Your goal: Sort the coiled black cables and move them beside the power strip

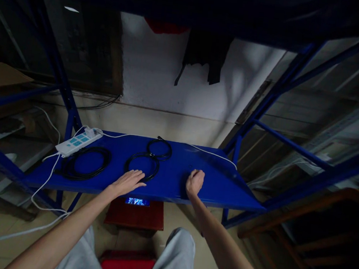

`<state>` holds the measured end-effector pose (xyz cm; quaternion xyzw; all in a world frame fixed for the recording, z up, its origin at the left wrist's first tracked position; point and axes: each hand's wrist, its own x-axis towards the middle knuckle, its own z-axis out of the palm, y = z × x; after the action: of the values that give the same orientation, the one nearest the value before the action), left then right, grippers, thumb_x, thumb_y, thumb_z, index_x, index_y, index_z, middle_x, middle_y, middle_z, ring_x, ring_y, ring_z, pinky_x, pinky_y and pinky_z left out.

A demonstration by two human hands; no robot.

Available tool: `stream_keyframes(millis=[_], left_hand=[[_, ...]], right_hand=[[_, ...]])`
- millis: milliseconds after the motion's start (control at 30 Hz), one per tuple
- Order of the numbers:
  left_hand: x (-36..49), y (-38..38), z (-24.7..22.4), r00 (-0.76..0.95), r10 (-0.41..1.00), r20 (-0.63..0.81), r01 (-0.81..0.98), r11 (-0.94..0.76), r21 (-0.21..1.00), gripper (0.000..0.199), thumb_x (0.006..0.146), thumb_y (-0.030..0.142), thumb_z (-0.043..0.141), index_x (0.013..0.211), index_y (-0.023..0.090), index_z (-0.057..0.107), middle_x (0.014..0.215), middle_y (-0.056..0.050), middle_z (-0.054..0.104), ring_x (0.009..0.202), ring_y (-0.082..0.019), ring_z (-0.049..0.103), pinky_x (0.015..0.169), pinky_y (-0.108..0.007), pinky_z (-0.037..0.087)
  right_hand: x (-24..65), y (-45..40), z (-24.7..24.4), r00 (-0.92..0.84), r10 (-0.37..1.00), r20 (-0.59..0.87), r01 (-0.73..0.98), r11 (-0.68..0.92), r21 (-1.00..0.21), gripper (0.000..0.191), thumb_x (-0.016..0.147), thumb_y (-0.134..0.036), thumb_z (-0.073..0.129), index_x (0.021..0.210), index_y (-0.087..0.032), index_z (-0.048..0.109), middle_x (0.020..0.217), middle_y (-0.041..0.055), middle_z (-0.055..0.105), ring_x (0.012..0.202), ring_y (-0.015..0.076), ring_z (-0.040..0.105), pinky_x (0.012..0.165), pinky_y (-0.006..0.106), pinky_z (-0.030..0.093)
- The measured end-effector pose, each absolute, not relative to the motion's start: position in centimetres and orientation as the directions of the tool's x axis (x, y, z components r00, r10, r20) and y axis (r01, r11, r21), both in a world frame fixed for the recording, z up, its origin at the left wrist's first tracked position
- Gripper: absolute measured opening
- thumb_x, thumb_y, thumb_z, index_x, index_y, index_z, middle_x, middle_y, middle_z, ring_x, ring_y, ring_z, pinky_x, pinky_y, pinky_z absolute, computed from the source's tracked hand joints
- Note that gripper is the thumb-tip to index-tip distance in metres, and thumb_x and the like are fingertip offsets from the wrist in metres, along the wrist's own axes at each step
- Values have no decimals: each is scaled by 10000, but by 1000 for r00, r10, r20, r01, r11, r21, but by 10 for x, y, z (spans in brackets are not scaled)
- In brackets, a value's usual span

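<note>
My left hand [129,181] lies palm down with its fingers stretched out, at the near edge of a looped black cable [143,155]. That cable forms two rings, a larger near one and a smaller far one, on the blue shelf [174,185]. My right hand [195,181] is closed in a fist above or on the shelf, right of the cable; whatever its fingers may hold is hidden. Left of my left hand sits a second coil of black cable [88,163], wound in several turns.
A white power strip [78,142] with blue-green sockets and a plug in it rests at the shelf's left end. White cords [46,184] run from it. Blue uprights [237,151] frame both sides. Underneath, a lit screen [137,201] lies on a reddish-brown stool [135,215].
</note>
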<state>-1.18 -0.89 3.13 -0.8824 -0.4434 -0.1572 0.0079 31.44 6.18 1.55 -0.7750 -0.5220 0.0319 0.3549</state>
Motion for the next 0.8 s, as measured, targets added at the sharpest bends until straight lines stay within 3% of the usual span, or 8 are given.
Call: stream_keyframes(millis=[100, 233, 467, 633, 800], left_hand=[[-24, -16, 34, 551, 787, 279, 767, -609, 201, 372, 982, 530, 455, 1085, 192, 571, 1101, -76, 604, 1024, -223, 566, 891, -348, 426], [-27, -19, 36, 499, 812, 303, 788, -570, 232, 283, 1014, 437, 427, 1027, 192, 568, 1078, -70, 557, 981, -210, 514, 844, -340, 406], [-21, -18, 26, 463, 831, 308, 819, -534, 210, 279, 1032, 417, 377, 965, 196, 533, 983, -50, 560, 933, -212, 502, 843, -348, 373], [-22, -18, 23, 406, 845, 349, 825, -503, 257, 293, 1005, 476, 429, 990, 205, 540, 995, -50, 558, 955, -222, 509, 853, -360, 386], [-28, -13, 22, 407, 859, 309, 799, -499, 336, 239, 955, 449, 547, 988, 213, 539, 1042, -43, 562, 978, -221, 520, 852, -364, 414]], right_hand=[[309, 53, 15, 338, 855, 393, 828, -73, -556, 416, 1028, -331, 229, 1003, -123, 588, 1083, 183, 589, 1040, 277, 553, 925, 376, 416], [288, 33, 21, 210, 855, 474, 830, 100, -549, 384, 1032, -399, 312, 911, -162, 588, 1053, 136, 571, 1037, 250, 515, 939, 366, 395], [213, 3, 36, -60, 827, 559, 576, 486, -657, 311, 1031, -400, 382, 822, -219, 523, 854, 43, 559, 847, 200, 514, 816, 325, 412], [163, 4, 42, -90, 821, 563, 474, 533, -701, 287, 1022, -381, 404, 838, -212, 546, 917, 57, 586, 888, 199, 535, 802, 309, 415], [147, 20, 33, -102, 900, 423, 394, 428, -814, 335, 1000, -439, 421, 790, -203, 534, 671, -10, 535, 608, 149, 478, 591, 263, 335]])
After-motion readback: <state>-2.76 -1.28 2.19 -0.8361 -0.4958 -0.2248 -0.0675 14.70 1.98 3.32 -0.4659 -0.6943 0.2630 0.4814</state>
